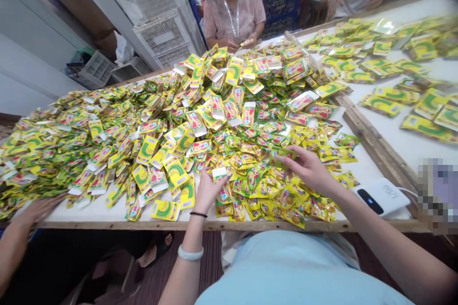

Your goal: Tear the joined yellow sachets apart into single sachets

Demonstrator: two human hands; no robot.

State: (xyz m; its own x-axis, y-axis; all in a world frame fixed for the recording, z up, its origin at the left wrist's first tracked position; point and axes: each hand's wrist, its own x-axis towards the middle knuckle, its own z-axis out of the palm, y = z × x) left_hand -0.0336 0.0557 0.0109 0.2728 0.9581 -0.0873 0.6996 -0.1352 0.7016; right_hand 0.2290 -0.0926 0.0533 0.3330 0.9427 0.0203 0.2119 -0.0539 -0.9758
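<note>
A big heap of small yellow, green and red sachets (200, 119) covers the white table (368, 171). My left hand (208, 190) is closed around a small stack of sachets (222, 186) held upright near the table's front edge. My right hand (308, 167) reaches over the pile a little to the right, its thumb and fingers pinching one green and yellow sachet (282, 153). More sachets lie under and around both hands.
A white power bank (381, 196) with a cable lies at the front right. A wooden strip (372, 140) separates a second table with larger yellow packets (393, 86). A person's hand (37, 209) rests at the front left. Two other people sit at the far side, beside white crates (164, 33).
</note>
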